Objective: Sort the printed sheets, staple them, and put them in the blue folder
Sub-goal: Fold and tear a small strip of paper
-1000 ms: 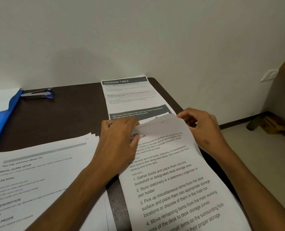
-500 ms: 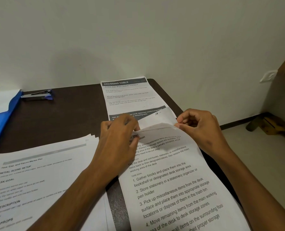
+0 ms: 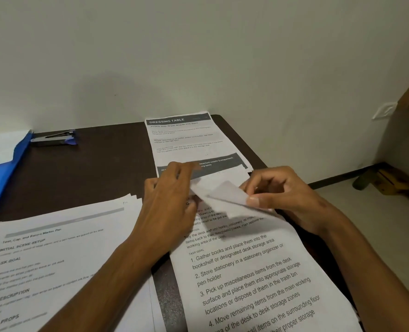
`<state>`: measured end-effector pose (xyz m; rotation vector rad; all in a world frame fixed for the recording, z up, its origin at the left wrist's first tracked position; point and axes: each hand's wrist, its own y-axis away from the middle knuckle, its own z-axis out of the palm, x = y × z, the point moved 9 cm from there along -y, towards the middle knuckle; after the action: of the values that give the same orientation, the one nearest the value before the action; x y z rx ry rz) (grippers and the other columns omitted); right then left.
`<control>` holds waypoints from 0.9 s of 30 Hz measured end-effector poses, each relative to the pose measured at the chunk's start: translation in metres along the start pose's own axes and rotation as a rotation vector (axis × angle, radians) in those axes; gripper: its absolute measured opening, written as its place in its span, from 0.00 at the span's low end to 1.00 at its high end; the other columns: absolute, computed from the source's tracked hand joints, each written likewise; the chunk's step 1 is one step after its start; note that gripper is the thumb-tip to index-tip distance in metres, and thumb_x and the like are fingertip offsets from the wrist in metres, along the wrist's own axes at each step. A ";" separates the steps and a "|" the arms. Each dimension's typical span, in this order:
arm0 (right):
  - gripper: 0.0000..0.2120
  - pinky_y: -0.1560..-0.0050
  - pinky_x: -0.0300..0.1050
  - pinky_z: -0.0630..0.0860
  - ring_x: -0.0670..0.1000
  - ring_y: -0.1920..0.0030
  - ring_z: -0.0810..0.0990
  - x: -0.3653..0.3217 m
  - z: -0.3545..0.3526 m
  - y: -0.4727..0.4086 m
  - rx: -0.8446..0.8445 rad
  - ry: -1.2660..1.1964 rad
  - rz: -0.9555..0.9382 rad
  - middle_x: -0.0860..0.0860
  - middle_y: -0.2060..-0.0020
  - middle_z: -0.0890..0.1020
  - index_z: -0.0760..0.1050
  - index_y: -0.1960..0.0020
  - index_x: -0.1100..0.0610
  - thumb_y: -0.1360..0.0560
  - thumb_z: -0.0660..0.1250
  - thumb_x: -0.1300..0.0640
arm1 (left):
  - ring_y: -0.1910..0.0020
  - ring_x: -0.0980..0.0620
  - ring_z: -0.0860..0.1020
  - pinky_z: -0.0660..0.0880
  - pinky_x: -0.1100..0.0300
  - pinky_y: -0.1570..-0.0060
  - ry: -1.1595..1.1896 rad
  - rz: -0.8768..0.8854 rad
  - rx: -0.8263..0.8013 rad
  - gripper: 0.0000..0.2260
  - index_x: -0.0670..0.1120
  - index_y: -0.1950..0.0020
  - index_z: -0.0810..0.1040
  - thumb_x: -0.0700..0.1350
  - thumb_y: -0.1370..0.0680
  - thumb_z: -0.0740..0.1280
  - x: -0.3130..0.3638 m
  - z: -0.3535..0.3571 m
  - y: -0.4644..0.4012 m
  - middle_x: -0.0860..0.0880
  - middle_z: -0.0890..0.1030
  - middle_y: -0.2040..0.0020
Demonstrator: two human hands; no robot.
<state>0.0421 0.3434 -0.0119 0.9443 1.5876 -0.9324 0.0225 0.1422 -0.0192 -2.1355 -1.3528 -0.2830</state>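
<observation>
A stack of printed sheets (image 3: 253, 281) with large numbered text lies on the dark table at the right. My right hand (image 3: 280, 195) pinches the top sheet's far right corner and folds it back toward me. My left hand (image 3: 167, 202) presses down on the stack's upper left part, fingers spread. Beyond them lies a "DRESSING TABLE" sheet (image 3: 186, 137). Another stack of printed sheets (image 3: 55, 264) lies at the left. The blue folder (image 3: 0, 173) sits at the far left edge, with white paper on it. A grey and blue stapler (image 3: 53, 138) rests near the wall.
The dark table (image 3: 91, 168) stands against a white wall. Its right edge runs close by my right hand, with the floor below. A wooden object (image 3: 390, 180) lies on the floor at the right.
My right hand has peeled the top sheet's far corner up and curled it back toward me. My left hand has slid forward a little, still pressing the stack.
</observation>
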 end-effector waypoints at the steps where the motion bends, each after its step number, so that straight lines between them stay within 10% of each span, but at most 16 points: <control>1: 0.04 0.47 0.46 0.78 0.58 0.49 0.85 0.001 0.005 0.000 -0.043 0.013 0.015 0.62 0.48 0.87 0.81 0.54 0.68 0.25 0.73 0.66 | 0.33 0.50 0.73 0.61 0.53 0.35 -0.001 0.016 -0.007 0.25 0.55 0.28 0.69 0.46 0.22 0.74 -0.001 0.001 0.000 0.52 0.73 0.31; 6: 0.11 0.39 0.57 0.79 0.65 0.45 0.85 -0.007 0.004 0.001 -0.039 0.113 -0.041 0.61 0.48 0.88 0.84 0.51 0.67 0.17 0.66 0.62 | 0.37 0.49 0.73 0.61 0.55 0.38 -0.035 0.034 -0.031 0.20 0.58 0.42 0.72 0.46 0.26 0.78 -0.003 0.004 0.002 0.55 0.75 0.37; 10: 0.08 0.52 0.45 0.80 0.56 0.54 0.85 -0.006 -0.018 -0.002 0.218 0.107 -0.022 0.59 0.54 0.88 0.84 0.49 0.63 0.18 0.68 0.61 | 0.39 0.49 0.77 0.66 0.49 0.33 -0.088 0.060 0.041 0.09 0.54 0.41 0.76 0.46 0.19 0.72 0.008 -0.002 0.004 0.53 0.79 0.37; 15: 0.05 0.60 0.38 0.76 0.46 0.63 0.82 0.012 -0.058 0.001 0.605 0.699 0.105 0.45 0.64 0.85 0.84 0.59 0.48 0.25 0.77 0.53 | 0.43 0.46 0.80 0.73 0.43 0.36 -0.173 0.116 0.042 0.06 0.51 0.45 0.78 0.45 0.20 0.73 0.015 -0.003 0.004 0.50 0.81 0.37; 27: 0.09 0.63 0.32 0.76 0.42 0.67 0.78 0.010 -0.052 0.002 0.576 0.538 0.098 0.47 0.65 0.84 0.82 0.55 0.50 0.29 0.81 0.58 | 0.51 0.46 0.82 0.81 0.51 0.50 -0.194 0.132 0.064 0.08 0.48 0.47 0.79 0.44 0.22 0.76 0.021 -0.009 0.003 0.49 0.83 0.40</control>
<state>0.0224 0.3932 -0.0129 1.7769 1.7118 -1.1568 0.0359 0.1523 -0.0030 -2.2316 -1.2995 0.0209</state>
